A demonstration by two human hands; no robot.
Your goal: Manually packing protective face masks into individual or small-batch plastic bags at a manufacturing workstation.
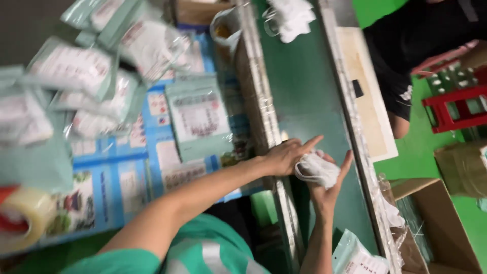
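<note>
Hands are seen from the head camera, two of them, over a dark green belt (304,101). One white mask (318,170) is held between them, low on the belt near its right edge. The left hand (290,155) is laid on the top of the mask with its fingers closed on it and one finger stretched out. The right hand (329,190) is cupped under the mask, and its fingers are spread up around it.

One more heap of white masks (291,18) is seen at the far end of the belt, well apart from the hands. Many clear packs (198,114) are piled on the blue table to the left; they are too blurred to be counted. One roll of tape (25,215) is seen at the left edge. One sealed pack (357,256) lies at the bottom, just beside the right arm. One brown box (436,228) stands at the right. One red stool (454,106) is seen on the green floor, near another person in black.
</note>
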